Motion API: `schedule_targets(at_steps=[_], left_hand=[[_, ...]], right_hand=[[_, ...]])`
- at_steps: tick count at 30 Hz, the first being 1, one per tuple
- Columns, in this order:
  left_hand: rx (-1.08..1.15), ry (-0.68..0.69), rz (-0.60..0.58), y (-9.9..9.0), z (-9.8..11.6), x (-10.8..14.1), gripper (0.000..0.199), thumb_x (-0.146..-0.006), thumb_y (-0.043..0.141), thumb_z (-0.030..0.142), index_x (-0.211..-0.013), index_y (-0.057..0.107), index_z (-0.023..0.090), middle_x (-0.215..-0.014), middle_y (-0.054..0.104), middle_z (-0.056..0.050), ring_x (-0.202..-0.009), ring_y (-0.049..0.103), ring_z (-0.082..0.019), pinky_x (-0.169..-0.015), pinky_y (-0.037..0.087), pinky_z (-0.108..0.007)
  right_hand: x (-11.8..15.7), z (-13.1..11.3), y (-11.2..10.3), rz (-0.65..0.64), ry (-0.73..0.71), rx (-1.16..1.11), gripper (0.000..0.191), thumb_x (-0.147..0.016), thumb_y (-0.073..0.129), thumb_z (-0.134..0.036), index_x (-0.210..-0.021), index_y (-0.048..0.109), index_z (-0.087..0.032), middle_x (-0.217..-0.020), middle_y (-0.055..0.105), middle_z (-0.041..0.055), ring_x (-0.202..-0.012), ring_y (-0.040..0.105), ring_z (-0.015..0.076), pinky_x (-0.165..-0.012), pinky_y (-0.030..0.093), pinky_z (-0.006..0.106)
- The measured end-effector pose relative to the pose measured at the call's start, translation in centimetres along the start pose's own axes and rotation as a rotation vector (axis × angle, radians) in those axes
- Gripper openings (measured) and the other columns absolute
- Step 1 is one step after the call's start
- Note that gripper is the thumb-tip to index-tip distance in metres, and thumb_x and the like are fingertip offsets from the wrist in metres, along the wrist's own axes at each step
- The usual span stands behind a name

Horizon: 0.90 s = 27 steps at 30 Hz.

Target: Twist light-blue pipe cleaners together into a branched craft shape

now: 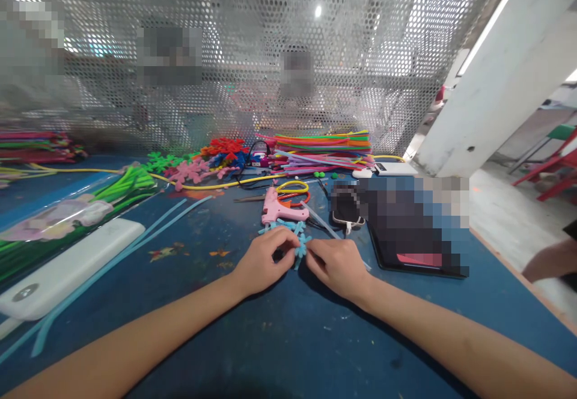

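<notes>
Between my two hands is a small light-blue snowflake shape (302,246), apparently bent from pipe cleaner. My left hand (267,261) pinches its left side between thumb and fingers. My right hand (339,267) is closed at its right edge, fingertips together against it. Just beyond lie more light-blue pieces (295,226), partly hidden by my left hand. A pink glue gun (279,208) rests behind them, beside scissors with yellow and red-orange handles (295,194).
Colourful pipe cleaners (324,146) and finished snowflakes (228,148) lie along the perforated metal screen (252,86). Left are a white power strip (76,267), light-blue strips (99,285) and a plastic-wrapped green bundle (121,190). A phone (348,207) and dark tablet (406,231) lie right.
</notes>
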<state>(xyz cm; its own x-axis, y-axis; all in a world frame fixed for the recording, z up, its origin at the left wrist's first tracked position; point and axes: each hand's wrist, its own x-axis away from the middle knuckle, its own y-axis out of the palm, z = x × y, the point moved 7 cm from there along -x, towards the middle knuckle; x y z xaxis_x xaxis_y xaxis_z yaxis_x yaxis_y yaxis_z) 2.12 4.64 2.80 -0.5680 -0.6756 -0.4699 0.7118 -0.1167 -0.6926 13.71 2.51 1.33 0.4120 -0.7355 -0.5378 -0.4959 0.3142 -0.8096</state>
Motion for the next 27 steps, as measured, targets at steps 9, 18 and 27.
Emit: schedule_targets(at_steps=[9, 18, 27], left_hand=[[0.018, -0.06, -0.017, 0.0, -0.5, -0.3, 0.013, -0.075, 0.049, 0.007, -0.078, 0.055, 0.018, -0.077, 0.058, 0.0, -0.07, 0.054, -0.011, -0.067, 0.045, -0.022], [-0.01, -0.031, -0.126, 0.8, -0.4, -0.1, 0.015, -0.075, 0.046, 0.006, -0.08, 0.051, 0.019, -0.077, 0.055, 0.001, -0.066, 0.051, -0.01, -0.064, 0.043, -0.021], [-0.146, 0.239, -0.284, 2.2, 1.5, 0.3, 0.013, -0.083, 0.044, 0.012, -0.084, 0.056, 0.019, -0.082, 0.062, -0.003, -0.079, 0.056, -0.015, -0.073, 0.042, -0.025]], right_hand=[[-0.2, -0.1, -1.0, -0.016, -0.055, 0.131, 0.025, -0.085, 0.048, -0.023, -0.108, 0.058, -0.018, -0.095, 0.063, 0.0088, -0.091, 0.054, 0.0209, -0.079, 0.039, 0.033], [5.8, 4.0, -4.7, -0.037, -0.09, 0.339, 0.032, -0.083, 0.051, -0.017, -0.115, 0.054, -0.015, -0.116, 0.055, 0.0132, -0.105, 0.05, 0.0238, -0.089, 0.045, 0.04], [12.7, 7.0, -7.5, -0.132, -0.017, 0.376, 0.024, -0.093, 0.039, -0.027, -0.093, 0.061, -0.018, -0.072, 0.065, 0.0024, -0.06, 0.062, 0.0129, -0.056, 0.047, 0.024]])
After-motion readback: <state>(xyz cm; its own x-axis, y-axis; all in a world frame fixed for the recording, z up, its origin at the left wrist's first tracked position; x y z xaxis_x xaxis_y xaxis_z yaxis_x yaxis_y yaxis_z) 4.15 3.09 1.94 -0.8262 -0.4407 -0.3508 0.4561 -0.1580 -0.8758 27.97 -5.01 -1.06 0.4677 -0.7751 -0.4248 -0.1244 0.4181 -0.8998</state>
